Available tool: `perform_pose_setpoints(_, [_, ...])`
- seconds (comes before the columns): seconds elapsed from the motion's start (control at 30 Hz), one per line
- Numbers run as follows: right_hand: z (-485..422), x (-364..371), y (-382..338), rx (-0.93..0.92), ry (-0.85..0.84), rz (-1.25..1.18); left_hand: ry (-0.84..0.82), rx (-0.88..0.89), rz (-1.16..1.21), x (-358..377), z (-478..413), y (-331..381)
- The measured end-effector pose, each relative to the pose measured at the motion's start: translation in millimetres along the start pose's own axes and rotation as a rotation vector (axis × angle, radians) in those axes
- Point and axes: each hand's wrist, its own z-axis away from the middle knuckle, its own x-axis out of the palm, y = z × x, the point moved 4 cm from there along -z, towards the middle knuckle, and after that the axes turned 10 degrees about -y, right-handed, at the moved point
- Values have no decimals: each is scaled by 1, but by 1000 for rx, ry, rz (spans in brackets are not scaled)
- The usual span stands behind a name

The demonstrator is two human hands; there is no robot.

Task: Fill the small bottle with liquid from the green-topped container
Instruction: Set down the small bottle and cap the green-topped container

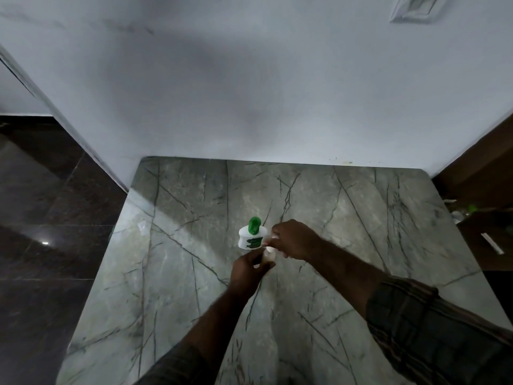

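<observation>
A white container with a green pump top (pixel 252 235) stands upright near the middle of the grey marble table (pixel 194 273). Just to its right and nearer to me is the small clear bottle (pixel 269 254), gripped around its body by my left hand (pixel 247 270). My right hand (pixel 291 241) is over the bottle's white top, fingers pinched on it. The bottle is mostly hidden by both hands. I cannot tell whether the cap is on or off.
A white wall rises behind the table's far edge. Dark tiled floor (pixel 41 218) lies to the left. At the right stands a brown surface (pixel 483 173) with small items, including something green (pixel 472 208) and a white strip (pixel 492 243).
</observation>
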Motion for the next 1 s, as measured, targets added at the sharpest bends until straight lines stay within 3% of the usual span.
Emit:
perform_pose_setpoints(0.17, [4, 7, -11, -217, -159, 103, 25, -6, -19, -3, -2, -2])
perform_pose_setpoints(0.37, [0, 8, -4, -3, -114, 35, 19, 19, -13, 3, 1, -4])
perform_pose_setpoints(0.53, [5, 9, -12, -160, -176, 171, 7, 12, -2, 1, -1, -8])
perform_pose_setpoints(0.7, [1, 7, -5, -12, -156, 70, 18, 19, -6, 3, -2, -6])
perform_pose_setpoints(0.83, [3, 8, -5, -126, -155, 218, 6, 10, -16, 3, -2, -7])
perform_pose_setpoints(1.0, [0, 9, 4, 15, -59, 151, 11, 31, -32, 4, -4, -5])
